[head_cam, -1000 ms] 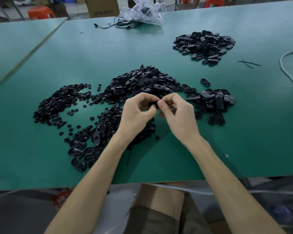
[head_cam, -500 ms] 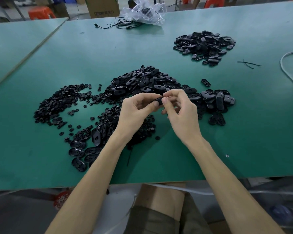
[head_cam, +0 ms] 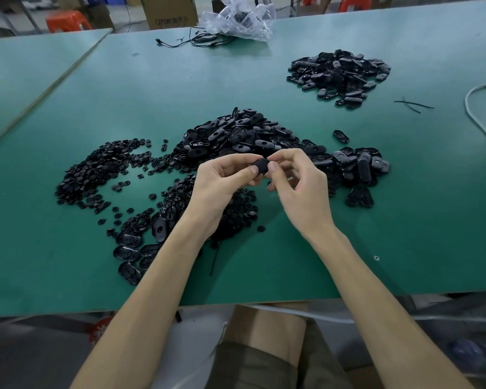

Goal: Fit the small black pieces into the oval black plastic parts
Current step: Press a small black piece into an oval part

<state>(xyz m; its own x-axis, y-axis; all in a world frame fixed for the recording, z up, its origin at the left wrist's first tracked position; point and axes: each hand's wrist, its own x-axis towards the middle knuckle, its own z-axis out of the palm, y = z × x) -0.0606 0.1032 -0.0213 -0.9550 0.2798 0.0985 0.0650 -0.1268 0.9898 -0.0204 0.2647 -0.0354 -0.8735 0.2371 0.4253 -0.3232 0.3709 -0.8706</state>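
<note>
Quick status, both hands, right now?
Left hand: pinching the oval black part.
Right hand: pinching the same part from the other side.

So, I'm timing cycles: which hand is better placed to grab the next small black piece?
Left, probably. Both pinch the oval part, but the left hand is over the small black pieces; the right hand is farther off.

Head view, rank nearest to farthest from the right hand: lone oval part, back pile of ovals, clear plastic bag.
1. lone oval part, just beyond the right hand, slightly to its right.
2. back pile of ovals, farther back, right side.
3. clear plastic bag, table's far edge, to the left.
</note>
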